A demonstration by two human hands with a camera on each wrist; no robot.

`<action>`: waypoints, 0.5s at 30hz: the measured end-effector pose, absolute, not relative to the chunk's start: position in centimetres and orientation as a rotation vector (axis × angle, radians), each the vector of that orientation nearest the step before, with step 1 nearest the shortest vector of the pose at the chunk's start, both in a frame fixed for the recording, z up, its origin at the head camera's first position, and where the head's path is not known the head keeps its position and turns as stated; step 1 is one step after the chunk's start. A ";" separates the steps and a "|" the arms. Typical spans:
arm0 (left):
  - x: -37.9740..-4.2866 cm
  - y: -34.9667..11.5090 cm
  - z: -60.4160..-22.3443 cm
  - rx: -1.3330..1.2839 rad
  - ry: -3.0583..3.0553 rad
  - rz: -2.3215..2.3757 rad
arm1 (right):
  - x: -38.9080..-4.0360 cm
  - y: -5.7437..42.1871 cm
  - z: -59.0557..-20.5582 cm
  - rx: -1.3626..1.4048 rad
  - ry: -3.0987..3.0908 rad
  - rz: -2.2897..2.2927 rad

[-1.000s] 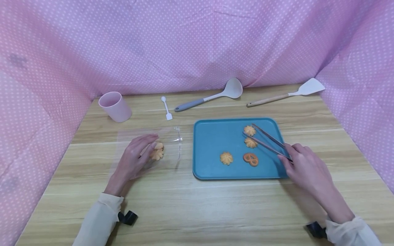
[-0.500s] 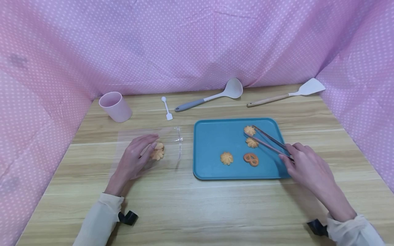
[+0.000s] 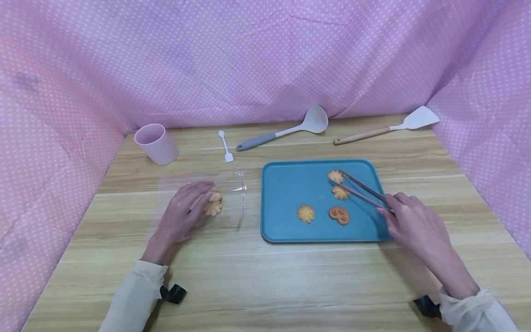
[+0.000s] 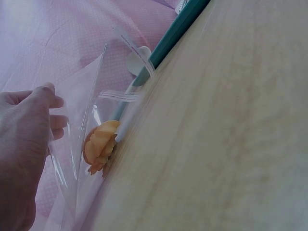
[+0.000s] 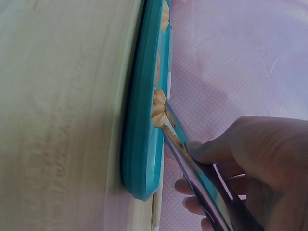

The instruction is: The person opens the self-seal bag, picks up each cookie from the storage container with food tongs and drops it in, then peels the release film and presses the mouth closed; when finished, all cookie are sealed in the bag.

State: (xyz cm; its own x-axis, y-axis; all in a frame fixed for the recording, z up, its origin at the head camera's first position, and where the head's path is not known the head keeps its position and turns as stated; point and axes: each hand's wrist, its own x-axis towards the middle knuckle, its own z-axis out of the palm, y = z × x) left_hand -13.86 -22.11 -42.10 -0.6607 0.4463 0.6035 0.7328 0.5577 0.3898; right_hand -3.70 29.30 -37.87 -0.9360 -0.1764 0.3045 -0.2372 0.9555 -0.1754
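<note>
My left hand pinches a clear plastic bag on the table, lifting its upper layer in the left wrist view. Inside the bag lie flower-shaped cookies, partly overlapping each other. My right hand grips metal tongs over a teal tray. The tong tips stand around the far flower-shaped cookie; a second cookie lies just in front of it. Another cookie and a pretzel rest on the tray's nearer half.
A pink cup stands at the back left. Along the back lie a small white double-ended spoon, a ladle with a grey handle, and a white spatula with a wooden handle. Pink dotted cloth surrounds the table.
The tong tips have drawn slightly closer together around the far cookie, which has shifted a little left. The near cookie has slid slightly right. The left hand stays in place.
</note>
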 end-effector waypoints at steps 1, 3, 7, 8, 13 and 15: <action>-13.9 -22.1 -42.1 -0.953 -2.354 -0.883 | -3.7 29.3 -37.9 0.310 -2.811 0.302; -13.8 -22.1 -42.1 -0.953 -2.351 -0.889 | -3.7 29.3 -38.0 0.323 -2.794 0.297; -13.8 -22.0 -42.0 -0.953 -2.343 -0.901 | -3.8 29.3 -38.2 0.346 -2.763 0.289; -13.8 -22.0 -42.0 -0.956 -2.340 -0.904 | -3.8 29.3 -38.2 0.350 -2.757 0.290; -13.8 -22.0 -42.0 -0.963 -2.332 -0.908 | -3.9 29.2 -38.1 0.355 -2.760 0.290; -13.8 -22.0 -42.0 -0.962 -2.332 -0.905 | -3.9 29.2 -38.0 0.351 -2.779 0.288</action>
